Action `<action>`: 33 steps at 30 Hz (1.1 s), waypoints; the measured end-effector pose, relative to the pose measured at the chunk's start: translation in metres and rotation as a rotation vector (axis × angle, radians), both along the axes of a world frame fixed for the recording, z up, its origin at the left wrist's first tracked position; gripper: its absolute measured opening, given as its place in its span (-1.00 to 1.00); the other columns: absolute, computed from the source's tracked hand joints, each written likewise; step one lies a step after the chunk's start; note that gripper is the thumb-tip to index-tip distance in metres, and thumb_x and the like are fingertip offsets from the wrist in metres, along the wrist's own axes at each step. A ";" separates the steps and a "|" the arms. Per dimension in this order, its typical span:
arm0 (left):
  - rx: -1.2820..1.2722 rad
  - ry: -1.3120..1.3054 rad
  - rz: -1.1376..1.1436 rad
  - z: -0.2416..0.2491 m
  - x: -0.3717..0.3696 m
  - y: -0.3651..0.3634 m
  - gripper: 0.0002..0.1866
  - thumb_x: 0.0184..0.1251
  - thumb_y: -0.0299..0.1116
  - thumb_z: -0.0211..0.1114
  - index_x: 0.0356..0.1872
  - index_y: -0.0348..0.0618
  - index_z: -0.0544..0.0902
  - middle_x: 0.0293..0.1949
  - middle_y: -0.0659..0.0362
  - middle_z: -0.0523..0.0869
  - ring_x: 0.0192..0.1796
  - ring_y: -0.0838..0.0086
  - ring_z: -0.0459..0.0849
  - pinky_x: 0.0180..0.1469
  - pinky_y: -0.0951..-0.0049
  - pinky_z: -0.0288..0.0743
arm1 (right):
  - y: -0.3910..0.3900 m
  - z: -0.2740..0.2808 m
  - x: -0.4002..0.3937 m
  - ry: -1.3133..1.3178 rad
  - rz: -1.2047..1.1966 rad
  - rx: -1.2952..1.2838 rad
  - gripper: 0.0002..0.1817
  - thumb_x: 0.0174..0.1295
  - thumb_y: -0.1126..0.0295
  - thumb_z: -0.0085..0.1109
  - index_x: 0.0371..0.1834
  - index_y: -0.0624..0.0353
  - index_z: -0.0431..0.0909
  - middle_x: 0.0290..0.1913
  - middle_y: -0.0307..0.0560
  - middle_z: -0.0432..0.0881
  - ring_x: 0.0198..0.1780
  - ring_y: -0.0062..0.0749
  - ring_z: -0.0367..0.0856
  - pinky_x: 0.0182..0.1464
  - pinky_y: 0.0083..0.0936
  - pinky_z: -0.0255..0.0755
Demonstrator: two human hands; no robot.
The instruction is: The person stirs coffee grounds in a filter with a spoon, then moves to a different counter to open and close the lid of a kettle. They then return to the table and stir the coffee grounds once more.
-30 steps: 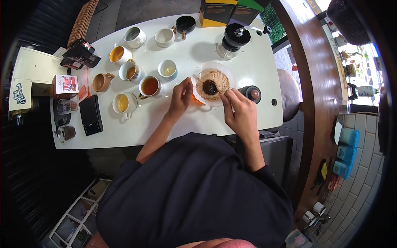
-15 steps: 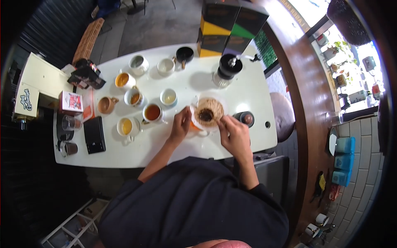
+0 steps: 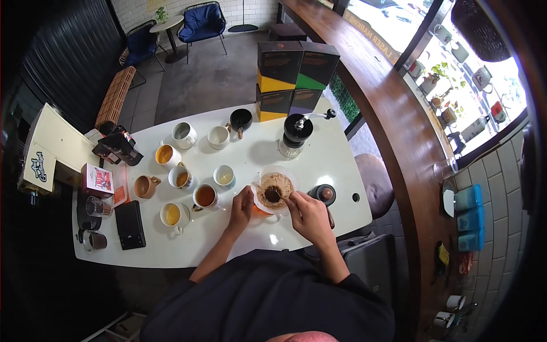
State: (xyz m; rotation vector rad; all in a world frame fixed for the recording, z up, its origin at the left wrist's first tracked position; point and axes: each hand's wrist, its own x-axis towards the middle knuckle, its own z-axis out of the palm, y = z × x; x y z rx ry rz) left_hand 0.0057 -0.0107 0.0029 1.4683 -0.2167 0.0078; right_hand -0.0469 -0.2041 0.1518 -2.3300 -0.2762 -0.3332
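A coffee filter [image 3: 288, 179] lined with wet brown grounds sits over a vessel holding amber liquid, near the table's front edge. At the filter's left rim, my left hand [image 3: 242, 209] is closed, its fingertips pinching the edge. My right hand [image 3: 310, 216] is closed at the right rim, fingers pinched round a thin spoon-like utensil [image 3: 280, 196] that reaches toward the dark middle of the grounds; its exact kind is hard to see. Left of the filter stand a cup of brown tea-like liquid [image 3: 205, 196] and a white cup of pale liquid [image 3: 224, 176].
More cups, among them a yellow-filled one [image 3: 173, 215] and a black one [image 3: 241, 119], spread over the white table [image 3: 245, 247]. A hand grinder [image 3: 295, 134] stands behind the filter, stacked dark boxes [image 3: 296, 74] beyond. A round dark object [image 3: 323, 195] is right of my right hand.
The head view has tilted up, so the table sits lower in the picture and more of the room shows. Both hands stay at the filter, with the right one slightly further over it.
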 end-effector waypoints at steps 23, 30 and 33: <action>-0.022 0.060 0.014 -0.002 -0.002 0.000 -0.70 0.69 -0.21 0.07 -0.28 -0.17 0.41 -0.42 0.37 0.34 -0.32 0.72 0.32 -0.27 0.58 0.27 | -0.003 -0.002 0.004 0.033 -0.009 -0.034 -0.87 0.42 0.42 0.15 -0.24 0.27 0.54 -0.33 0.11 0.61 -0.36 0.15 0.62 -0.34 -0.11 0.44; -0.075 0.047 -0.017 -0.015 0.001 0.000 -0.69 0.70 -0.19 0.06 -0.30 -0.16 0.38 -0.42 0.37 0.33 -0.33 0.72 0.31 -0.28 0.58 0.24 | -0.004 0.001 0.006 0.023 0.003 -0.035 -0.87 0.42 0.43 0.14 -0.23 0.27 0.54 -0.34 0.12 0.61 -0.34 0.15 0.62 -0.32 -0.10 0.45; -0.130 0.055 -0.049 -0.022 0.005 0.000 -0.67 0.69 -0.17 0.07 -0.30 -0.15 0.38 -0.44 0.37 0.33 -0.34 0.71 0.30 -0.29 0.57 0.24 | -0.005 0.002 0.007 0.022 0.032 -0.026 -0.87 0.42 0.42 0.14 -0.23 0.27 0.54 -0.34 0.13 0.61 -0.33 0.15 0.62 -0.31 -0.10 0.45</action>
